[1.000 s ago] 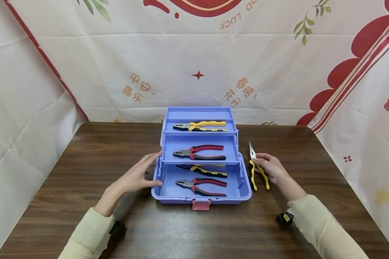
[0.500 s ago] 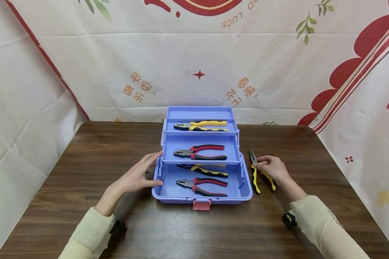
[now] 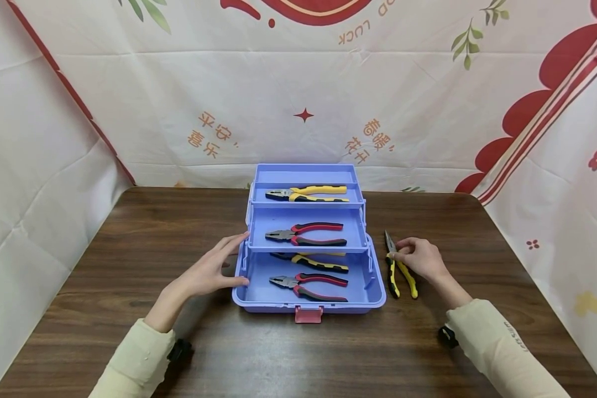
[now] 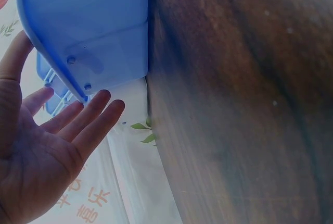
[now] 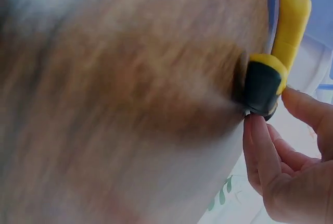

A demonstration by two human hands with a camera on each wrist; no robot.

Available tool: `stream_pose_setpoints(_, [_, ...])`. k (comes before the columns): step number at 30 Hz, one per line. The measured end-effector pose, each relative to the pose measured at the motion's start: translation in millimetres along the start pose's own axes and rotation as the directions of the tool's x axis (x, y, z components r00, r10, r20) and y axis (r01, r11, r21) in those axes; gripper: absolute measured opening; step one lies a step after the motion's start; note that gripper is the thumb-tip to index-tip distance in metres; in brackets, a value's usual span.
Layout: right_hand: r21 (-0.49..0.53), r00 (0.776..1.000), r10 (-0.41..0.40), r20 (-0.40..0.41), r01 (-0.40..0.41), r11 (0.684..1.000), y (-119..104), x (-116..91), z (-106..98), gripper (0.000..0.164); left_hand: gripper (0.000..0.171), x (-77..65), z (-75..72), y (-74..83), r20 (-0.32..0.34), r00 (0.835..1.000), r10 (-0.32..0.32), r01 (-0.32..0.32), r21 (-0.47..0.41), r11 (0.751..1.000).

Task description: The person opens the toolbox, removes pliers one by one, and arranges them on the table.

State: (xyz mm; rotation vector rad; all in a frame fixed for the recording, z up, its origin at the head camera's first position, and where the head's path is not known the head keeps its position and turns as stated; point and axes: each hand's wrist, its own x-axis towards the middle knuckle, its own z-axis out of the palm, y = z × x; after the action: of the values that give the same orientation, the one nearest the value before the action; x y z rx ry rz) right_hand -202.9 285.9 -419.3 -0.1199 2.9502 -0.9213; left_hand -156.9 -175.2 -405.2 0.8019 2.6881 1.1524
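Note:
A blue toolbox [image 3: 273,308] stands with its tiers raised. My left hand [image 3: 205,275] rests against its left side, fingers extended and thumb at the lower rim; the left wrist view shows the fingers spread beside the blue wall [image 4: 104,10]. Right of the box, my right hand [image 3: 423,260] pinches needle-nose pliers [image 3: 408,279] near the joint, tips pointing away from me. In the right wrist view the yellow-and-black handles [image 5: 293,21] appear at or very near the tabletop, with thumb and fingertips on opposite sides of the pliers.
Yellow-handled combination pliers [image 3: 323,189] lie in the upper tray, red-and-black ones [image 3: 279,236] in the middle tray. The bottom holds another red-and-black pair [image 3: 284,282] and a partly covered yellow-and-black pair [image 3: 325,266]. A pink latch [image 3: 308,315] hangs in front. Patterned cloth [image 3: 298,83] backs the wooden table [image 3: 179,215].
My right hand has brought the needle-nose pliers slightly toward me and down. Their handles spread wider half a second ago and are closer together now. The left hand stays put.

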Motion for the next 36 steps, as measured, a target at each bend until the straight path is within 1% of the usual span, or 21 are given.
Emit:
stream_pose_setpoints(2, [0.013, 1.000, 0.000, 0.005, 0.000, 1.000, -0.2, 1.1, -2.6, 0.042, 0.089, -0.1, -0.2, -0.1, 0.001, 1.000, 0.001, -0.001, -0.001, 1.000])
stream_pose_setpoints(4, [0.062, 1.000, -0.005, 0.009, 0.005, 0.998, -2.5, 3.1, -7.0, 0.042, 0.089, -0.2, -0.3, -0.2, 0.002, 1.000, 0.001, -0.001, -0.002, 1.000])
stream_pose_setpoints(5, [0.109, 1.000, -0.013, 0.009, 0.012, 0.994, -4.7, 4.9, -9.7, 0.043, 0.089, -0.2, -0.4, -0.2, 0.003, 1.000, 0.000, 0.000, -0.001, 1.000])
stream_pose_setpoints(6, [0.180, 1.000, -0.022, 0.013, 0.019, 0.984, -7.4, 7.2, -13.0, 0.044, 0.089, -0.2, -0.5, -0.2, 0.003, 1.000, 0.000, 0.000, -0.002, 1.000])
stream_pose_setpoints(8, [0.316, 0.999, -0.037, 0.018, 0.029, 0.948, -14.5, 11.8, -20.7, 0.046, 0.089, -0.3, -0.4, -0.2, 0.003, 1.000, -0.002, 0.002, -0.003, 1.000])
stream_pose_setpoints(9, [0.395, 0.999, -0.042, 0.014, 0.033, 0.918, -18.9, 14.4, -24.8, 0.047, 0.089, -0.4, -0.5, -0.2, 0.003, 1.000, -0.003, 0.003, -0.001, 1.000])
stream_pose_setpoints(10, [0.479, 0.999, -0.050, 0.010, 0.039, 0.877, -24.0, 17.3, -28.9, 0.047, 0.089, -0.5, -0.5, -0.3, 0.003, 1.000, -0.004, 0.004, 0.001, 1.000])
stream_pose_setpoints(12, [0.631, 0.997, -0.075, 0.002, 0.057, 0.774, -35.1, 22.8, -37.4, 0.044, 0.089, -0.6, -0.5, -0.3, 0.003, 1.000, -0.005, 0.005, -0.001, 1.000])
stream_pose_setpoints(14, [0.724, 0.995, -0.100, -0.007, 0.074, 0.686, -48.2, 28.1, -44.8, 0.042, 0.089, -0.6, -0.6, -0.3, 0.005, 1.000, -0.004, 0.004, -0.004, 1.000])
stream_pose_setpoints(15, [0.754, 0.994, -0.114, -0.006, 0.079, 0.652, -55.3, 31.0, -47.8, 0.041, 0.088, -0.6, -0.6, -0.3, 0.006, 1.000, -0.005, 0.005, -0.006, 1.000])
stream_pose_setpoints(16, [0.767, 0.991, -0.132, 0.001, 0.084, 0.636, -62.8, 33.8, -50.4, 0.042, 0.088, -0.6, -0.5, -0.3, 0.006, 1.000, -0.005, 0.005, -0.010, 1.000])
stream_pose_setpoints(17, [0.769, 0.989, -0.149, 0.012, 0.086, 0.633, -70.4, 37.0, -52.4, 0.043, 0.088, -0.5, -0.4, -0.3, 0.005, 1.000, -0.007, 0.007, -0.012, 1.000])
stream_pose_setpoints(19, [0.722, 0.984, -0.173, 0.039, 0.091, 0.686, -86.0, 43.5, -55.0, 0.048, 0.088, -0.1, -0.1, -0.2, 0.005, 1.000, -0.010, 0.010, -0.012, 1.000])
stream_pose_setpoints(22, [0.614, 0.973, -0.209, 0.093, 0.109, 0.782, -108.8, 55.1, -54.4, 0.056, 0.088, 0.6, 0.2, 0.1, 0.002, 1.000, -0.011, 0.011, -0.008, 1.000])
stream_pose_setpoints(24, [0.569, 0.962, -0.237, 0.136, 0.120, 0.814, -123.2, 63.3, -51.9, 0.057, 0.088, 0.8, -0.2, 0.5, 0.001, 1.000, -0.011, 0.011, -0.004, 1.000])
stream_pose_setpoints(27, [0.565, 0.937, -0.285, 0.203, 0.126, 0.815, -141.4, 75.7, -46.5, 0.054, 0.088, 1.1, -0.6, 0.9, 0.002, 1.000, -0.003, 0.003, -0.003, 1.000])
stream_pose_setpoints(29, [0.588, 0.918, -0.314, 0.243, 0.118, 0.800, -150.2, 84.5, -42.0, 0.052, 0.088, 1.1, -0.9, 1.6, 0.004, 1.000, 0.004, -0.004, -0.005, 1.000])
stream_pose_setpoints(31, [0.601, 0.901, -0.335, 0.275, 0.112, 0.792, -157.5, 91.9, -37.4, 0.052, 0.088, 0.9, -0.7, 1.9, 0.005, 1.000, 0.011, -0.011, -0.008, 1.000])
stream_pose_setpoints(32, [0.586, 0.898, -0.335, 0.284, 0.114, 0.803, -161.1, 95.0, -34.9, 0.052, 0.088, 0.8, -0.6, 1.8, 0.006, 1.000, 0.012, -0.012, -0.009, 1.000])
stream_pose_setpoints(33, [0.583, 0.892, -0.342, 0.296, 0.115, 0.804, -163.9, 98.5, -32.3, 0.052, 0.088, 0.7, -0.5, 1.6, 0.006, 1.000, 0.011, -0.011, -0.011, 1.000])
stream_pose_setpoints(36, [0.530, 0.871, -0.362, 0.333, 0.144, 0.836, -173.0, 105.1, -24.9, 0.052, 0.088, 0.1, -0.4, 1.3, 0.001, 1.000, 0.015, -0.015, -0.015, 1.000])
